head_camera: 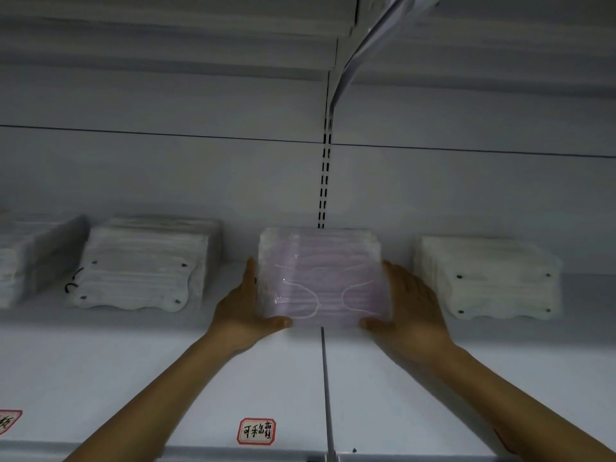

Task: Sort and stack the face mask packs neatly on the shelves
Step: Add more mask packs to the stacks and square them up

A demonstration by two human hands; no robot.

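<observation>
A stack of pale purple face mask packs (321,278) in clear wrap stands on the white shelf (166,361), at the middle. My left hand (245,308) presses flat against the stack's left side, thumb at its front lower corner. My right hand (408,305) presses against the right side in the same way. A stack of white mask packs (140,268) lies to the left, another white stack (493,278) to the right, and a further white stack (30,258) sits at the far left edge.
The shelf's back panel has a slotted upright (325,181) just behind the purple stack. An upper shelf (166,45) hangs overhead. A red-bordered label (256,430) is stuck on the shelf's front, with another (8,423) at the left edge.
</observation>
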